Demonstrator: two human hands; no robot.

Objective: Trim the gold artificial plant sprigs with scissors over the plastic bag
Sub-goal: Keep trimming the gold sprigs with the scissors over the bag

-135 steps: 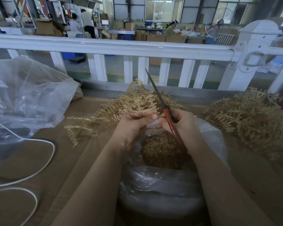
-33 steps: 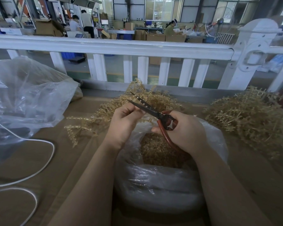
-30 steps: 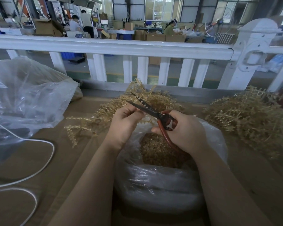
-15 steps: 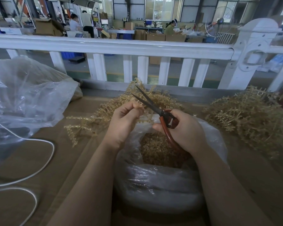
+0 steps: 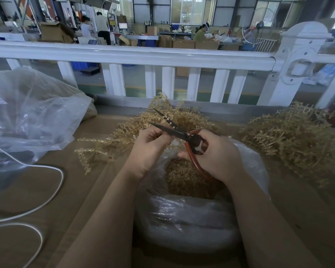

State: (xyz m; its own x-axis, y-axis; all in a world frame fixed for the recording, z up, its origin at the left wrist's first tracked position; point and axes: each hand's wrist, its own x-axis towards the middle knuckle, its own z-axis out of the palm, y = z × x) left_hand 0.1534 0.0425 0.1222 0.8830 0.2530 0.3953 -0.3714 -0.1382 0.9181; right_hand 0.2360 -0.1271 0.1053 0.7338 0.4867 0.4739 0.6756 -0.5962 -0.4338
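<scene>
Scissors (image 5: pixel 179 132) are gaping open-bladed in the right hand (image 5: pixel 217 153), fingers curling round the red handles; left hand (image 5: pixel 150 146) fingertips are pinching a gold sprig (image 5: pixel 172 147) beneath the blades, above the plastic bag (image 5: pixel 191 215).

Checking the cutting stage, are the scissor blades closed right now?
No, the scissors in the right hand have blades spread apart.

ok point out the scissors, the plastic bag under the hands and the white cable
scissors (image 5: pixel 179 133): head view, on the dark blades near the pivot
plastic bag (image 5: pixel 190 215): head view, on its clear front wall
white cable (image 5: pixel 54 192): head view, on the upper loop's bend
</scene>
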